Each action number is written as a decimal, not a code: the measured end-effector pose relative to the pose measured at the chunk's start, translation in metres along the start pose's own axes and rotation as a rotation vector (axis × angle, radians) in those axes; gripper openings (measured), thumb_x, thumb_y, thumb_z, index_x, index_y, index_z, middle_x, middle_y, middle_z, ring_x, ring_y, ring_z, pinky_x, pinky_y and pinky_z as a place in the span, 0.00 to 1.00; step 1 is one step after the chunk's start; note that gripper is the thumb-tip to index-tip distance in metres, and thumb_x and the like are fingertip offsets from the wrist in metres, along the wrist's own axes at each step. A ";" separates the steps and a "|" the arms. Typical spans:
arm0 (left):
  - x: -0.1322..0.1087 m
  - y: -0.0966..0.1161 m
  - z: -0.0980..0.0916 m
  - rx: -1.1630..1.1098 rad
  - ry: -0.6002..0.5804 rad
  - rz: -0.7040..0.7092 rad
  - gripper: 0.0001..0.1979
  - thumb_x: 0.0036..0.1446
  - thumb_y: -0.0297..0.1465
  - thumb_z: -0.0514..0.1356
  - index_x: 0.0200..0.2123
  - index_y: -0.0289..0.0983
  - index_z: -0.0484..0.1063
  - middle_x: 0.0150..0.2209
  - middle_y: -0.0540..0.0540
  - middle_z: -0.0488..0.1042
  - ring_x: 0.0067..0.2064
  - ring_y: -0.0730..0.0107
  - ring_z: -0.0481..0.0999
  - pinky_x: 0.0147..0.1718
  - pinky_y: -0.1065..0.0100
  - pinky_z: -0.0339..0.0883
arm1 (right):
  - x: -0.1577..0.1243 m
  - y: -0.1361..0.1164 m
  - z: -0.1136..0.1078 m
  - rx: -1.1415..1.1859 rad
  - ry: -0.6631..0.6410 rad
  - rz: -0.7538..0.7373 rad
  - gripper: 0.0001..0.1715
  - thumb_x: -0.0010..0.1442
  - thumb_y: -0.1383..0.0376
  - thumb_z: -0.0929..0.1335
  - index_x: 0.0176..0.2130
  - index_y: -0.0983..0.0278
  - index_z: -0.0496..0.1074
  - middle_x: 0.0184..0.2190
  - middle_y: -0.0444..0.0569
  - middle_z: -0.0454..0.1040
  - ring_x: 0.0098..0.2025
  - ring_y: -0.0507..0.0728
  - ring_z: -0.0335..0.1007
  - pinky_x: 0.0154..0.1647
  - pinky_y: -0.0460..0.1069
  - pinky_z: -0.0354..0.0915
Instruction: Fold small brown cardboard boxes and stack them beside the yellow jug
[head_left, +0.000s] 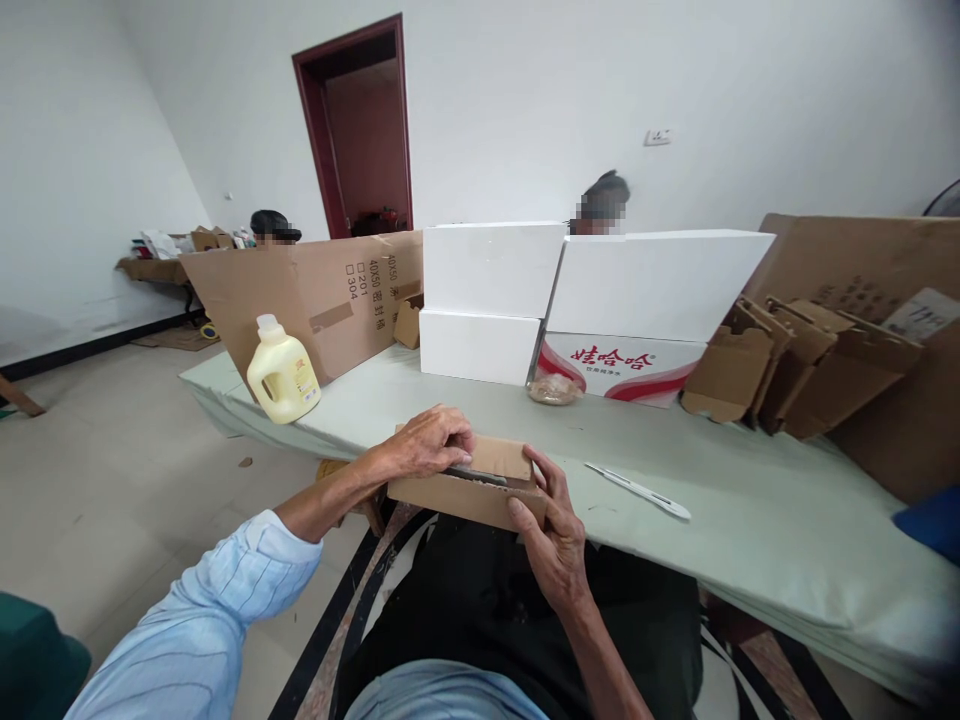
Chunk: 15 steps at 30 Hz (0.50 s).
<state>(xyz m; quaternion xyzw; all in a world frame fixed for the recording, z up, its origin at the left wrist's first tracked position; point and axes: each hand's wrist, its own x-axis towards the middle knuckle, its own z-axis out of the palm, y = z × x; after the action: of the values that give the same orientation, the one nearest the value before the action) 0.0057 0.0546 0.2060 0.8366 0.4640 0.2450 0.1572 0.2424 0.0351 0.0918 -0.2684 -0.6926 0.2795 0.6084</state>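
Observation:
A small brown cardboard box (491, 480) rests at the near edge of the pale green table (750, 500). My left hand (427, 442) lies on top of the box with fingers curled, pressing its flap down. My right hand (551, 520) grips the box's right front corner, thumb on the front face and fingers over the top. A dark slit shows between the flap and the box's front wall.
A white pen-like tool (641, 490) lies to the right of the box. A yellow detergent bottle (283, 372) stands at left. White foam boxes (570, 290), folded cartons (795, 365) and big cardboard sheets line the back. Two other people sit behind them.

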 end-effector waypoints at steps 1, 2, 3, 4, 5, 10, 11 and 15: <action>0.000 0.000 0.001 0.008 0.008 -0.004 0.03 0.57 0.25 0.65 0.34 0.39 0.75 0.37 0.49 0.76 0.43 0.64 0.73 0.46 0.64 0.65 | 0.000 0.000 0.000 0.000 -0.004 0.003 0.13 0.72 0.62 0.70 0.34 0.60 0.80 0.70 0.54 0.66 0.70 0.66 0.67 0.70 0.64 0.67; 0.000 0.000 0.001 0.017 0.021 -0.007 0.05 0.56 0.25 0.66 0.36 0.39 0.75 0.36 0.49 0.75 0.42 0.64 0.73 0.45 0.64 0.65 | 0.000 0.000 0.000 -0.001 -0.007 0.004 0.12 0.72 0.61 0.70 0.35 0.60 0.80 0.70 0.54 0.66 0.69 0.66 0.67 0.70 0.63 0.67; 0.000 0.001 0.001 0.025 0.036 -0.006 0.07 0.56 0.25 0.66 0.39 0.39 0.75 0.36 0.50 0.75 0.42 0.64 0.73 0.44 0.64 0.65 | 0.001 0.000 0.000 -0.002 -0.009 0.003 0.12 0.72 0.61 0.70 0.35 0.60 0.80 0.70 0.54 0.66 0.69 0.66 0.67 0.70 0.63 0.67; 0.000 0.001 0.001 0.031 0.049 0.003 0.08 0.56 0.25 0.66 0.40 0.39 0.74 0.37 0.50 0.75 0.42 0.64 0.73 0.44 0.64 0.65 | 0.001 0.000 -0.001 -0.005 -0.010 0.002 0.12 0.72 0.61 0.70 0.35 0.60 0.80 0.70 0.54 0.66 0.69 0.65 0.67 0.70 0.63 0.68; 0.000 0.002 0.001 0.033 0.055 0.028 0.07 0.58 0.25 0.66 0.40 0.39 0.74 0.37 0.49 0.75 0.42 0.63 0.73 0.44 0.64 0.65 | 0.001 0.000 -0.002 -0.009 -0.009 0.000 0.12 0.72 0.61 0.70 0.35 0.60 0.80 0.70 0.54 0.66 0.69 0.65 0.67 0.70 0.62 0.68; -0.006 0.000 -0.009 0.023 -0.025 0.246 0.04 0.65 0.28 0.64 0.35 0.38 0.76 0.40 0.46 0.77 0.46 0.62 0.75 0.50 0.63 0.66 | 0.002 0.000 -0.005 -0.021 -0.003 -0.005 0.12 0.72 0.61 0.70 0.35 0.60 0.80 0.71 0.54 0.65 0.69 0.66 0.67 0.70 0.65 0.66; -0.007 0.000 -0.012 0.026 -0.043 0.262 0.02 0.64 0.29 0.66 0.36 0.38 0.76 0.41 0.45 0.78 0.47 0.61 0.75 0.51 0.62 0.66 | 0.001 -0.001 -0.005 -0.022 -0.009 -0.006 0.11 0.72 0.60 0.70 0.37 0.59 0.80 0.72 0.54 0.64 0.69 0.66 0.67 0.70 0.65 0.66; -0.010 -0.002 -0.020 0.080 -0.086 0.252 0.08 0.58 0.29 0.72 0.39 0.38 0.78 0.46 0.44 0.78 0.50 0.58 0.76 0.49 0.63 0.67 | 0.000 -0.003 -0.004 -0.031 -0.033 -0.005 0.12 0.72 0.59 0.70 0.37 0.59 0.81 0.72 0.54 0.64 0.69 0.67 0.66 0.71 0.66 0.65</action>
<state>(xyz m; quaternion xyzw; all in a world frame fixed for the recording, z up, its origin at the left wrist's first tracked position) -0.0110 0.0478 0.2190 0.9037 0.3573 0.2080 0.1115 0.2458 0.0333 0.0943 -0.2713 -0.7075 0.2715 0.5934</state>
